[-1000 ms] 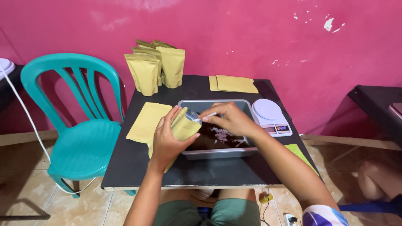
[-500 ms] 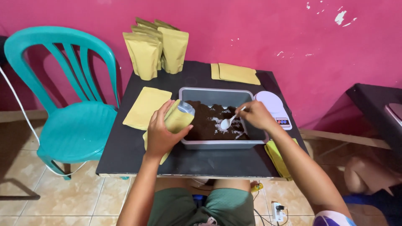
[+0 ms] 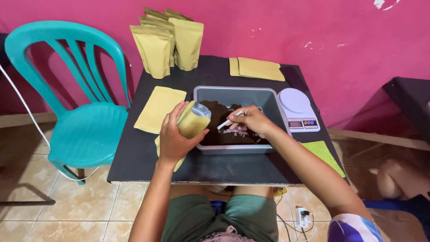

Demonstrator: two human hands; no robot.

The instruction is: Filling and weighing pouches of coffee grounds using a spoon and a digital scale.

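The left hand [image 3: 172, 139] holds a yellow pouch [image 3: 191, 122] with its top open, fingers wrapped tight around it, just over the left edge of the gray tub [image 3: 235, 95]. The right hand [image 3: 251, 121] is inside the tub, fingers pinched on a white spoon [image 3: 228, 120] over dark powder [image 3: 221, 134] (it looks like dirt or cocoa). The tub sits on a black table [image 3: 148, 154]. A white scale [image 3: 298, 109] is just beside the tub. Flat pouches [image 3: 160, 108] lie to the left. Full pouches [image 3: 166, 42] stand by the pink wall. A teal chair [image 3: 80, 134] is near.
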